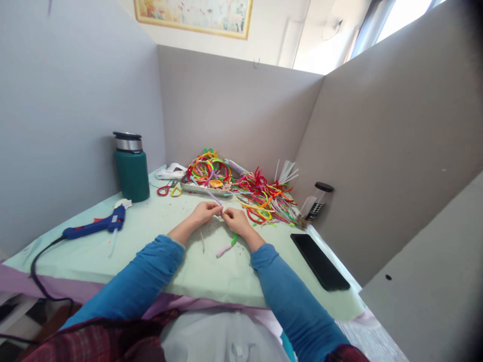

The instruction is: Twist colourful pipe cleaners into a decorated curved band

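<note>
In front of the tray (202,190), left hand (205,212) and right hand (237,221) pinch a pipe cleaner (213,196) by its near end, a sensible hold as it's likely light, soft and bendy.

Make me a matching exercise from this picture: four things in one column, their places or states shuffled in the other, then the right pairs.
Things
1. lilac strip
2. glue gun
3. phone
4. bottle

Places and states
A. standing upright near the left partition
B. lying with its cord running over the front edge of the table
C. held at the fingertips, where the left hand and right hand meet
D. lying flat and black near the table's right edge

Right pairs: 1-C, 2-B, 3-D, 4-A
</note>
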Demonstrator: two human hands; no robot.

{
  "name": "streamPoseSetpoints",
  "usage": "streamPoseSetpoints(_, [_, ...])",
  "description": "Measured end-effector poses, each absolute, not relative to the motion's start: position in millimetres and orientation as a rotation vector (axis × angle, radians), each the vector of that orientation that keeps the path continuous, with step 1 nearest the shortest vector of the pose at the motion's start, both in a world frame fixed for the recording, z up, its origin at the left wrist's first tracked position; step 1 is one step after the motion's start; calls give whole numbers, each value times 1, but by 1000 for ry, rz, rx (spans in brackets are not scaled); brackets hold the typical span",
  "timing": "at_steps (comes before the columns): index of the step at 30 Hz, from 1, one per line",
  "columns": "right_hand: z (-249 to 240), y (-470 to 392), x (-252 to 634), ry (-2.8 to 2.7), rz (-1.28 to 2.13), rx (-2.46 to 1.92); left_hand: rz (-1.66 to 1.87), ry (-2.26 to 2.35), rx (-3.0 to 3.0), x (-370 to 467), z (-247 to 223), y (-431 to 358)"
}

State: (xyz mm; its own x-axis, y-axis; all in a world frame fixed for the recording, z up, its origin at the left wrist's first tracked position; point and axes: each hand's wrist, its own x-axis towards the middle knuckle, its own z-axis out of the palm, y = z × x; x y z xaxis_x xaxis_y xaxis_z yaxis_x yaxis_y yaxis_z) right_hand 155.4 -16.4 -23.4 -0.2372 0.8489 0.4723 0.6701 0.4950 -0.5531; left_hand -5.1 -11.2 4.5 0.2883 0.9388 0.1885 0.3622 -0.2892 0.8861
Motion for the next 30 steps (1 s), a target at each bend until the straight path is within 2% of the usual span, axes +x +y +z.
streamPoseSetpoints(20, [-27, -14, 156, -1993, 294, -1267, 860, 1329, 1840, -4, 4, -8])
streamPoseSetpoints(30, [-25, -15, 156, -1991, 293, -1286, 940, 1368, 1897, -4, -1, -2])
